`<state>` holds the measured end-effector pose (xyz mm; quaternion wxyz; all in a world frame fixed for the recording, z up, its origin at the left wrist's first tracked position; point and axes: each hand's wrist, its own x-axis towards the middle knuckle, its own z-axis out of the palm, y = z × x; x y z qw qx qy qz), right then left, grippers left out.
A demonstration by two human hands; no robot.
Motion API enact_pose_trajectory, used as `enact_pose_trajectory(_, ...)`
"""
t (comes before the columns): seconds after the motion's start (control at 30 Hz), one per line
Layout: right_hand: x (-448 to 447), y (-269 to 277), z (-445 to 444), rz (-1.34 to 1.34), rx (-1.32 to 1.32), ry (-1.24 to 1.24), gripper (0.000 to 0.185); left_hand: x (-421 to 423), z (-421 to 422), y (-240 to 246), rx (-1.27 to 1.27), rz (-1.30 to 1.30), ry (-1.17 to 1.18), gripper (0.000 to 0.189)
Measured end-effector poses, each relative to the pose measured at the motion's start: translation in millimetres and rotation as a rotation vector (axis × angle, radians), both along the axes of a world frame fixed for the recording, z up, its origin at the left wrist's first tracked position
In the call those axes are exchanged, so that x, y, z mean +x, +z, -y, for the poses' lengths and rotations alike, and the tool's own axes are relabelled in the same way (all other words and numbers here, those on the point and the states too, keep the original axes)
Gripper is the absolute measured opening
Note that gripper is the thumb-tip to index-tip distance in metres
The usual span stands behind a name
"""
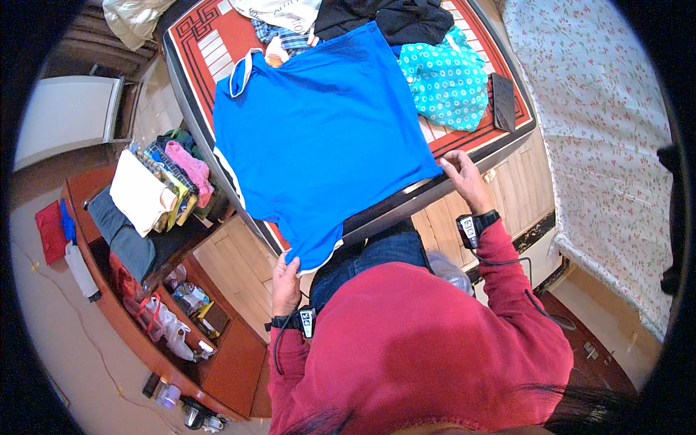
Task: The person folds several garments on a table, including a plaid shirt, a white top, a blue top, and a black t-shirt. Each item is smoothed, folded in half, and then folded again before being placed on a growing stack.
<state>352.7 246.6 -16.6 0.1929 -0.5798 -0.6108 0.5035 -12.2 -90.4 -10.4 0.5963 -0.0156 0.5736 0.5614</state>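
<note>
A blue T-shirt (321, 119) with white trim is spread over the near part of a table (457, 144) that has a red, white and black patterned top. Its neckline lies at the left side of the table. My left hand (285, 283) pinches the near sleeve, which hangs past the table's edge. At the hem's near corner, my right hand (465, 176) has thumb and fingers closed on the blue cloth. Each wrist wears a black strap with a small device.
Beyond the shirt lie a black garment (391, 22), a white printed garment (283, 13) and a turquoise patterned cloth (448, 84). A dark phone (503, 102) rests near the right edge. Folded clothes (138, 190) are stacked left, above an open cabinet (234, 364). A floral cloth (592, 136) hangs right.
</note>
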Motion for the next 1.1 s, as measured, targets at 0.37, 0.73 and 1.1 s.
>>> enact_pose_trajectory(0.37, 5.2, 18.7, 20.3, 0.244, 0.565, 0.346, 0.022, -1.1, -7.6, 39.5, -0.125, -0.086, -0.226, 0.032)
enact_pose_trajectory(0.73, -2.4, 70.9, 19.1, 0.399, 0.733, 0.65, 0.015, -6.3, 8.3, 88.6, -0.177, 0.098, -0.38, 0.021)
enact_pose_trajectory(1.1, 28.2, 80.1, 31.7, 0.524, 0.482, 0.809, 0.022, -0.8, 12.4, 96.6, -0.329, 0.102, -0.619, 0.022)
